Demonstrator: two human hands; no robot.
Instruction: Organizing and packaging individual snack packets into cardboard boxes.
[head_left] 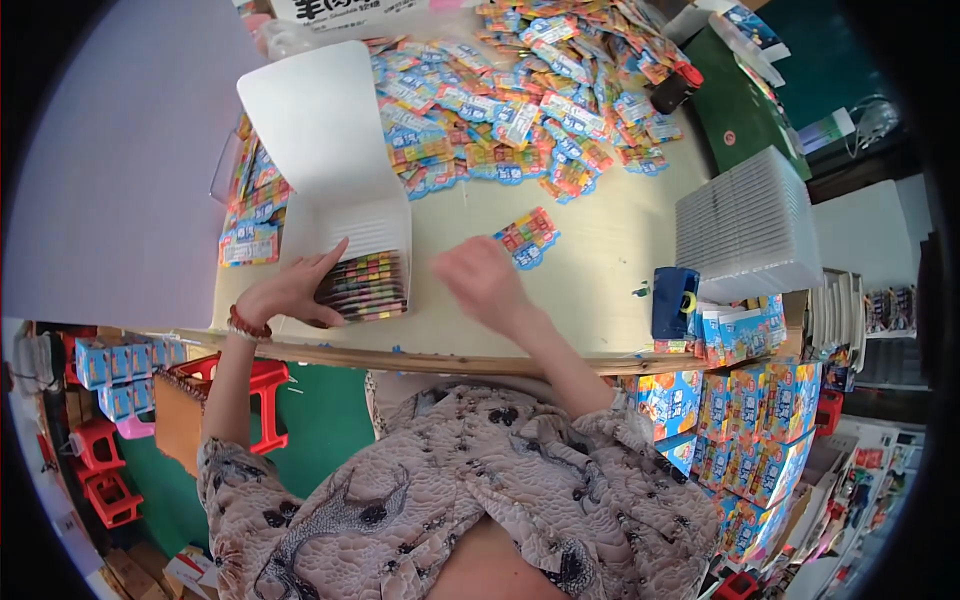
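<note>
A white open box (pixel 365 262) sits near the front edge of the desk (pixel 600 290), towards its left end, with its tall lid flap standing up behind it and a tight row of colourful packets (pixel 368 285) stacked on edge inside. The left hand (pixel 290 292) rests against the box's left side, fingers spread and laid on the packets, pressing rather than gripping. The right hand (pixel 482 280) hovers just right of the box, blurred, so whether it is loose or clenched cannot be told; nothing is visibly in it. Just beyond it a single blue-and-multicolour carded packet (pixel 527 238) lies flat on the bare desk. Further back, a big loose heap of the same carded packets (pixel 530 100) covers the far part of the desk. Left of the box, more such packets fill a clear tray (pixel 252 200) at the left edge. At the right edge stands a stack of clear plastic trays (pixel 748 225), with a blue tape dispenser (pixel 675 300) near the front right corner. Blue and orange cartons (pixel 740 410) pile up below the desk on the right, and red stools (pixel 262 395) stand on the floor to the left.
</note>
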